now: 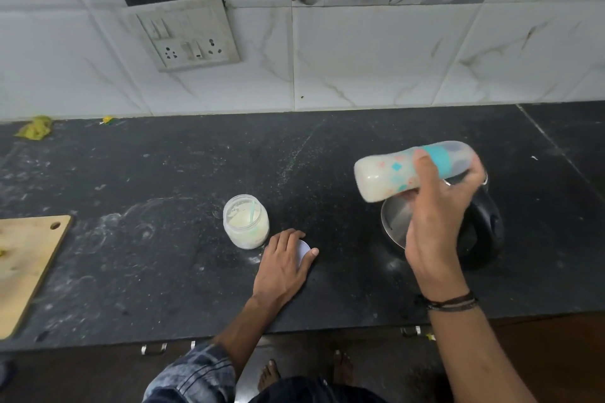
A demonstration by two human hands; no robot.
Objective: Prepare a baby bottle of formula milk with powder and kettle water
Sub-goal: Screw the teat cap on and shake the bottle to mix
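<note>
Nearest, at the near left of the dark stone counter (163, 173), lies a wooden cutting board (29, 265). Near the counter's middle, the left hand (284, 267) rests on the counter and grasps a white lid (304, 250), fingers on its far side and thumb on its right. Just beyond it to the left stands the open powder jar (245, 221), clear-walled and about half full of cream powder, with a turquoise scoop (252, 209) propped inside. To the right, the right hand (438, 216) is clasped around the baby bottle (386, 177), which lies almost level in the air, base to the left, capped end to the right. Milky white liquid fills its base end. Below that hand sits the steel kettle (396, 222) with its black handle. Farther back left lies a yellow-green scrap (34, 129), and a socket panel (186, 33) hangs on the tiled wall (393, 59).
</note>
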